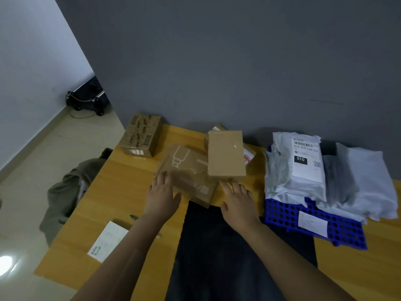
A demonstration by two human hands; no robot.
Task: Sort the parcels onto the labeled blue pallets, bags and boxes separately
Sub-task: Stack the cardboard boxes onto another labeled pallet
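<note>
Left hand (161, 193): I see fingers straight and spread, lying on the flat box's (186, 170) near corner
Right hand (237, 200): fingers straight, holding nothing; tips just beside the plain box (226, 155); contact I cannot tell
Boxes: mid-worktop (121, 192), plain box overlapping the flat one; taped box (141, 135) at the far left corner
Bags (299, 161): piled on the blue pallet (282, 211), right of the boxes

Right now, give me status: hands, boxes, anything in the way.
Left hand open, flat on the printed box. Right hand open at near edge of the plain box. Bags piled on the blue pallet. Nothing blocking the hands.
</note>
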